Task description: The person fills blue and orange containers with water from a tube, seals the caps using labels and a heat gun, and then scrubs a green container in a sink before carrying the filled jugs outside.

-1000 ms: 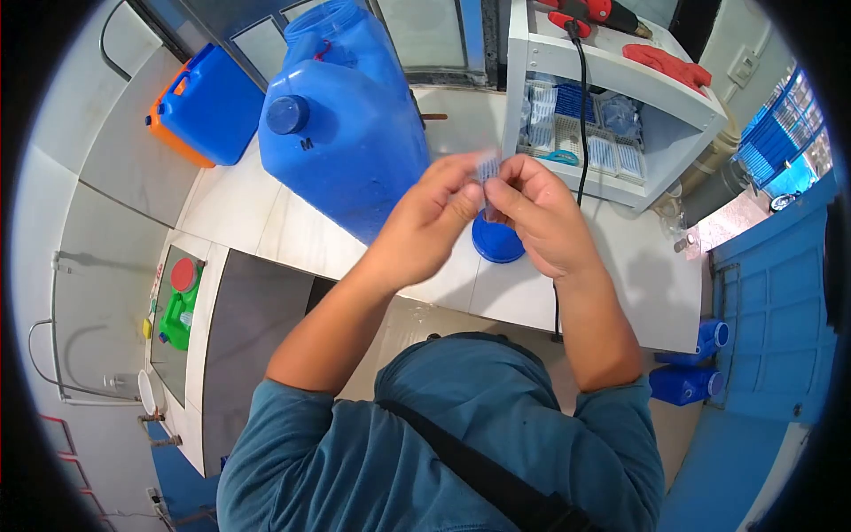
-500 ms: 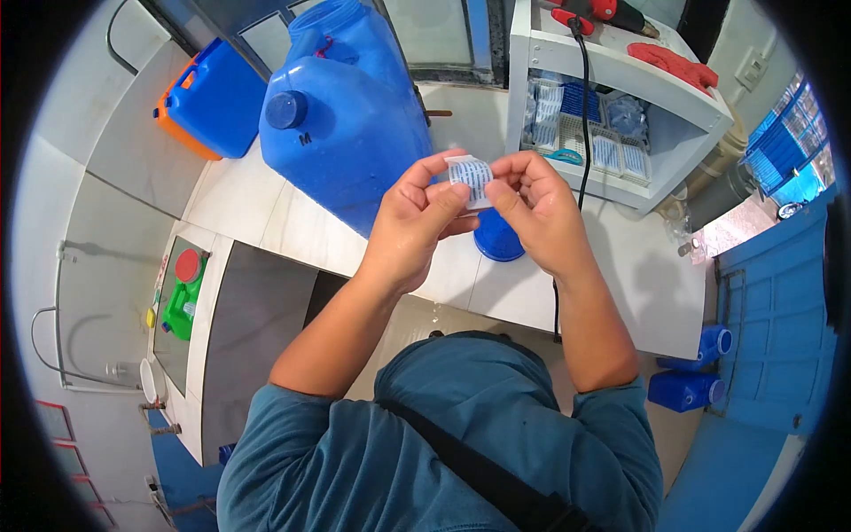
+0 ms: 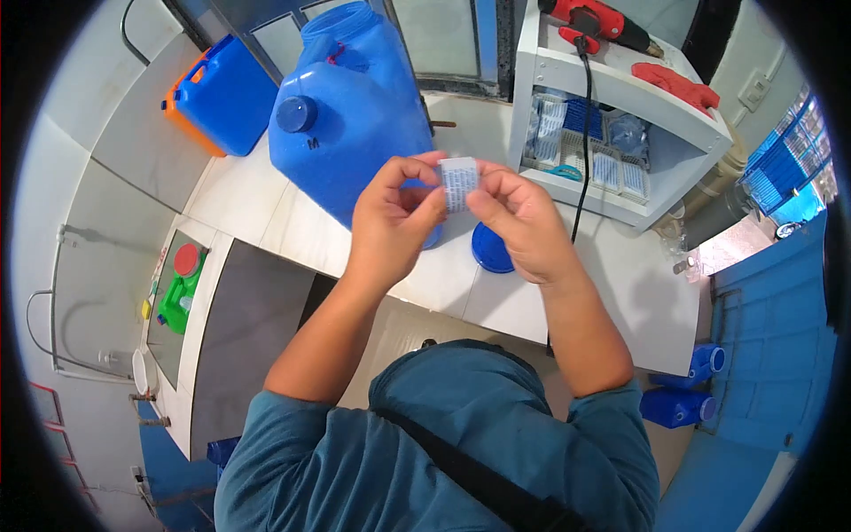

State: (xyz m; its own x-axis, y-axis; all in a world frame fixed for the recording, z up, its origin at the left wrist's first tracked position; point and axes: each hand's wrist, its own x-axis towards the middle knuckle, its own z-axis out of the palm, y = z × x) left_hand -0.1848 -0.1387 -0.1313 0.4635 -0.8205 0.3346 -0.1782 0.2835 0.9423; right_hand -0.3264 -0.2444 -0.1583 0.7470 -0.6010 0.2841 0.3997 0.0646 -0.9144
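A small white label with blue print (image 3: 460, 184) is held between both hands. My left hand (image 3: 401, 208) pinches its left edge with thumb and fingers. The right edge is gripped by my right hand (image 3: 519, 217). Behind my left hand stands a large blue jug (image 3: 355, 133) with a dark blue cap (image 3: 296, 113) and a letter M on it. A round blue lid (image 3: 493, 248) lies on the white counter (image 3: 434, 288), just below my right hand and partly hidden by it.
A white shelf (image 3: 620, 208) at the right holds baskets with printed label stacks (image 3: 607, 168); a red heat gun (image 3: 607, 27) and red glove (image 3: 675, 86) lie on top. A black cord (image 3: 586, 133) hangs down. Blue-orange container (image 3: 222, 97) back left, green container (image 3: 180, 301) left.
Both hands have shifted slightly left, and the label is now more upright and flatter between the fingers. The view has moved a little, and more of the blue lid shows.
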